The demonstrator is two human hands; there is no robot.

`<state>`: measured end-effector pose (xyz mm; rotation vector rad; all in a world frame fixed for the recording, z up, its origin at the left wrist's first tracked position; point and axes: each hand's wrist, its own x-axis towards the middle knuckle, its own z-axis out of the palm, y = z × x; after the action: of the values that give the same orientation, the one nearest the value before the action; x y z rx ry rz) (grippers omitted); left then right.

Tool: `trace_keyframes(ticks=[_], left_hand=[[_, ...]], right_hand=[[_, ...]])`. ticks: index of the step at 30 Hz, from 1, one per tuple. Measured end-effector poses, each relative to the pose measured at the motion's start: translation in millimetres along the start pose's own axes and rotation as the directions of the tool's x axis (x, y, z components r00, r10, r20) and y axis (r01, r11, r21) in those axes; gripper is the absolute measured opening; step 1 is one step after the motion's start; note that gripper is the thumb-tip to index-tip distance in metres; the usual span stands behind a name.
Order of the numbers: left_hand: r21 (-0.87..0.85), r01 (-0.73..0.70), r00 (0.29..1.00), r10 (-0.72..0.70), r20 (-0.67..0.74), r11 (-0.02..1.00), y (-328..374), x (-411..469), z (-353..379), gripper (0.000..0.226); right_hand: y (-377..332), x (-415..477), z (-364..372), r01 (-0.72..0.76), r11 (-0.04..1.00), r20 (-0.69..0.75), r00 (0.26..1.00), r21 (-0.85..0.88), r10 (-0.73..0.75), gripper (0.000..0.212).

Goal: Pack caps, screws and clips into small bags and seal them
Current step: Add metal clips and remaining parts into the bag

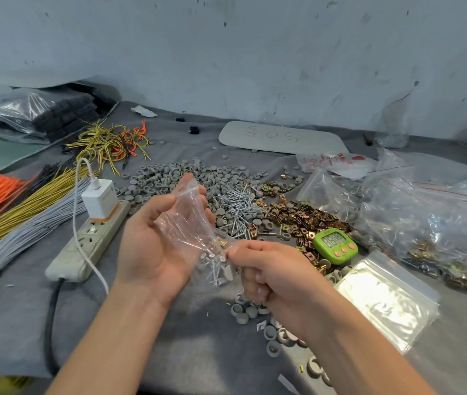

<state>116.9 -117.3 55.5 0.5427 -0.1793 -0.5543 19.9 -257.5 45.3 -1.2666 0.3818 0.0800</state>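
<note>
L hand is palm up mid-scene above the desk, fingers relaxed, grip released. The bag lies across palm & fingers, its far end sticking up past the fingertips. R hand is just right of it, fingers curled, thumb & forefinger pinching the bag's near end. In that end, bunched by the pinch: a few screws, a cap, a clip. The bag is off the desk, both ends held.

Far of the hands, touching one another w/ no gaps: cap pile, screw pile, clip pile to the right. Timer sits at the clip pile's near edge, close to R hand. Bag stack lies near-right beside the R forearm; big filled bags crowd the right side to the frame edge. Loose caps are scattered under & near the R wrist.

Left: power strip w/ charger runs diagonally, its near end just beside the L wrist. The white cable loops over it and ends by the L forearm. Wire bundles fill the left edge.

Open room: bare cloth near-left, between strip cord & L forearm, and between the two forearms down to the near edge. The cloth's near-left edge shows at the bottom corner.
</note>
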Motion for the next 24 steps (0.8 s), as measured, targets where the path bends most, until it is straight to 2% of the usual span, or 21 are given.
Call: trace_keyframes(ticks=[6, 9, 10, 12, 14, 17, 20, 21, 24], left_hand=[[0.221, 0.156, 0.988, -0.154, -0.025, 0.963, -3.2, 1.0, -4.5, 0.053], [0.298, 0.13, 0.99, -0.106, -0.095, 0.946, -7.7, 3.7, -6.5, 0.028], [0.32, 0.098, 0.989, -0.056, -0.139, 0.942, -8.6, 4.8, -5.8, 0.022], [0.442, -0.012, 0.975, 0.108, -0.192, 0.897, -9.5, 7.7, -5.6, 0.031], [0.617, -0.117, 0.951, 0.267, -0.156, 0.778, -11.1, 8.2, -5.2, 0.048], [0.832, -0.161, 0.931, 0.362, -0.051, 0.531, -16.9, 5.2, -8.6, 0.068], [0.968, -0.169, 0.928, 0.362, 0.092, 0.186, -24.5, 3.2, -14.1, 0.077], [0.981, -0.166, 0.928, 0.352, 0.12, 0.103, -27.0, 2.8, -14.6, 0.079], [0.987, -0.153, 0.94, 0.302, 0.16, -0.048, -33.3, 1.9, -11.9, 0.086]], right_hand=[[4.7, 6.5, -5.7, -0.019, 0.995, -0.052, 0.998, 0.103, 0.024, 0.028], [1.6, 8.9, -11.3, -0.056, 0.992, -0.076, 0.995, 0.115, 0.065, 0.011], [0.1, 9.5, -14.7, -0.048, 0.987, -0.094, 0.994, 0.156, 0.063, 0.02], [-3.7, 11.5, -24.4, -0.02, 0.951, -0.115, 0.992, 0.31, 0.059, 0.05], [-7.0, 11.3, -31.1, -0.007, 0.888, -0.075, 0.996, 0.46, 0.046, 0.066], [-11.4, 7.3, -33.1, 0.003, 0.825, 0.012, 1.0, 0.565, -0.011, 0.071], [-13.7, 0.1, -29.8, 0.034, 0.837, 0.049, 0.996, 0.546, -0.072, 0.046], [-14.0, -1.6, -28.4, 0.058, 0.848, 0.029, 0.996, 0.526, -0.086, 0.037], [-13.4, -4.1, -23.4, 0.206, 0.923, -0.124, 0.977, 0.326, -0.174, 0.024]])
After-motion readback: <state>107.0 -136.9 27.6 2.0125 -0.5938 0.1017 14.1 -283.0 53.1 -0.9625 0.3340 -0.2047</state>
